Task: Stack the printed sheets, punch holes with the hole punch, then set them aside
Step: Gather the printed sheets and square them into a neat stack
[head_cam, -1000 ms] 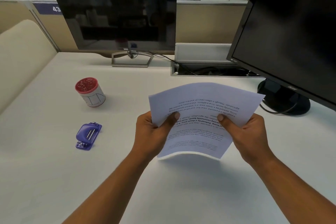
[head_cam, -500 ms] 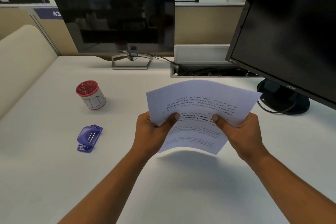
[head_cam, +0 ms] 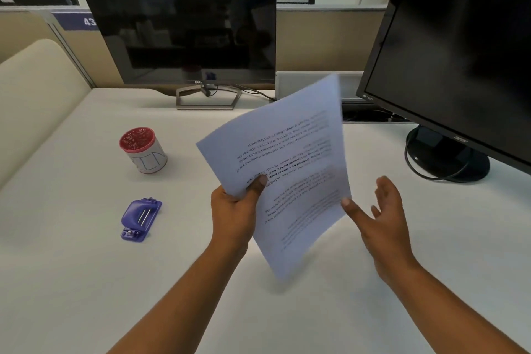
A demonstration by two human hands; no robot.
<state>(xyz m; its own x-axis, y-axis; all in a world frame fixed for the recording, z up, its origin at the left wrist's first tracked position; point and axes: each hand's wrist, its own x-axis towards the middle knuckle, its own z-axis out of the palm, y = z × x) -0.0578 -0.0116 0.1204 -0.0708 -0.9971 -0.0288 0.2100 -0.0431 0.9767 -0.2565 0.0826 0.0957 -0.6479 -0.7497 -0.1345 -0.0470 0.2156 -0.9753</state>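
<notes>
The printed sheets (head_cam: 290, 164) hang above the white desk, tilted with one corner pointing down and the text upside down to me. My left hand (head_cam: 234, 210) pinches their left edge, thumb on top. To the right, my right hand (head_cam: 379, 215) is spread with fingers apart; its thumb tip just touches the sheets' right edge. A purple hole punch (head_cam: 140, 218) lies on the desk well to the left of my left hand, untouched.
A red-rimmed white cup (head_cam: 142, 150) stands behind the punch. A Dell monitor (head_cam: 184, 23) is at the back, a larger black monitor (head_cam: 459, 52) with its round base (head_cam: 448, 155) at the right. A cable tray (head_cam: 370, 112) sits between them. A cream partition (head_cam: 31, 86) borders the left.
My right hand has let go of the sheets and spread apart. My left hand has swung the sheets so they turn from landscape toward upright, lower corner down.
</notes>
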